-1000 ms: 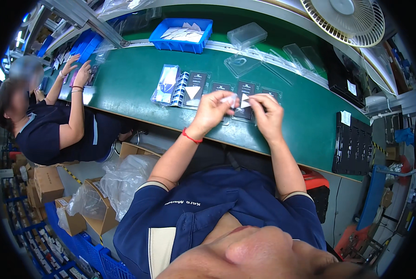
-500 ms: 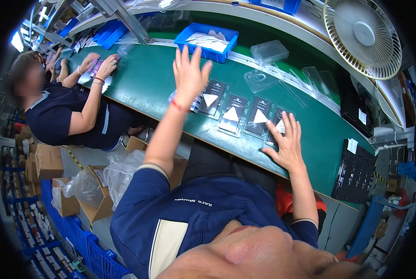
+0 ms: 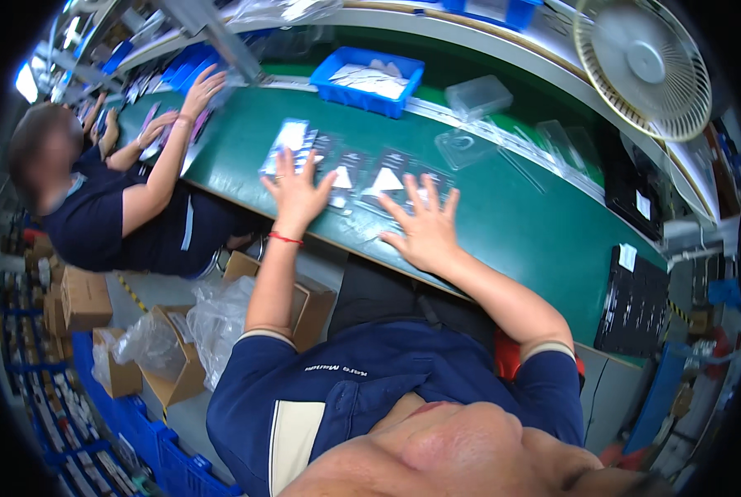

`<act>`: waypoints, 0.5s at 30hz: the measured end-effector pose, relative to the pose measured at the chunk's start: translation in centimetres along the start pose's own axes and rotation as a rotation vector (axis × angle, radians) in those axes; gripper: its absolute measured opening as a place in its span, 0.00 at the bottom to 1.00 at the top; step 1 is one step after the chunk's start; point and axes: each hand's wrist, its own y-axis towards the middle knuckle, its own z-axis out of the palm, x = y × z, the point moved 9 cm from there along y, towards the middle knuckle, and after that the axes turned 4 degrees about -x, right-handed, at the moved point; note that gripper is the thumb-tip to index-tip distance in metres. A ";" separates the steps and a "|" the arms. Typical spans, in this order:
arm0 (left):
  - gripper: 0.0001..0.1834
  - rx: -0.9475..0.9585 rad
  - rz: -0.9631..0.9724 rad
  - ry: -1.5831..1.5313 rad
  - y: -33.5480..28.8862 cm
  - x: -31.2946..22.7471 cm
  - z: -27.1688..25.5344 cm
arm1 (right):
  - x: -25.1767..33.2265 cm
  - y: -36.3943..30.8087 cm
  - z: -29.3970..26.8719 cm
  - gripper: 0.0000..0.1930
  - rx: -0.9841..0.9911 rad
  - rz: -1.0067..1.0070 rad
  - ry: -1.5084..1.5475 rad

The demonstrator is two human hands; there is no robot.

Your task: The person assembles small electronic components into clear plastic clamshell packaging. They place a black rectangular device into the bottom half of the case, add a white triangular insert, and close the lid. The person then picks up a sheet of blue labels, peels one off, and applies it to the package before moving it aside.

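My left hand (image 3: 300,195) lies low over the left end of a row, fingers spread, close to a shiny silver-and-blue striped pack (image 3: 290,135). Beside it stand flat black rectangular pieces (image 3: 351,160) in clear plastic trays, pushed close together, several with a white paper triangle (image 3: 386,180) on top. My right hand (image 3: 427,228), fingers apart, rests at the right end of the row and partly covers the last black piece (image 3: 424,180). Neither hand grips anything. The lower edges of the pieces are partly hidden by my fingers.
A blue bin (image 3: 369,103) of white paper pieces stands at the table's back. Clear plastic boxes (image 3: 478,98) lie right of it. A black tray (image 3: 632,306) sits at the right end, a fan (image 3: 644,62) above. At left a co-worker (image 3: 122,199) works at the same green table.
The row of black pieces has slid left and closed up. My left hand has come down from near the blue bin; my right hand has moved left with the row. The co-worker's hand has risen.
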 end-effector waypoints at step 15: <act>0.35 -0.014 -0.096 0.100 12.4 23.8 3.6 | 4.7 12.5 3.4 0.37 -0.377 -0.109 0.415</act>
